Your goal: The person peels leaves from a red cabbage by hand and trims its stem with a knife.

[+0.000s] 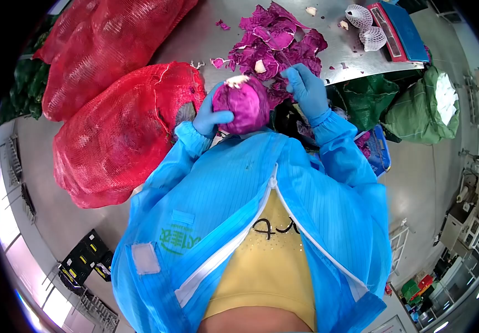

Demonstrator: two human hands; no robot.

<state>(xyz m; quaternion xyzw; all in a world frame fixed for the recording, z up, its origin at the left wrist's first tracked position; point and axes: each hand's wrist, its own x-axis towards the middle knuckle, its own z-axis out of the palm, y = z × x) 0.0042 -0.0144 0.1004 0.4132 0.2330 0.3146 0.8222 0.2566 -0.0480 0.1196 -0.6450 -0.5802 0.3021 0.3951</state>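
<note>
Left hand (pixel 208 117): fingers around red cabbage (pixel 246 106). Right hand (pixel 308 92): fingers curled, contents indiscernible. Loose cabbage leaves (pixel 277 38): one o'clock from cabbage.

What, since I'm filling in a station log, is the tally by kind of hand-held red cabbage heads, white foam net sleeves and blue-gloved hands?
Hand-held red cabbage head: 1
White foam net sleeves: 2
Blue-gloved hands: 2
Total: 5

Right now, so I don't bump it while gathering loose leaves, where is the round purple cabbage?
In the head view, the round purple cabbage is in the left hand, at upper centre, between a red mesh sack and the right hand.
</note>
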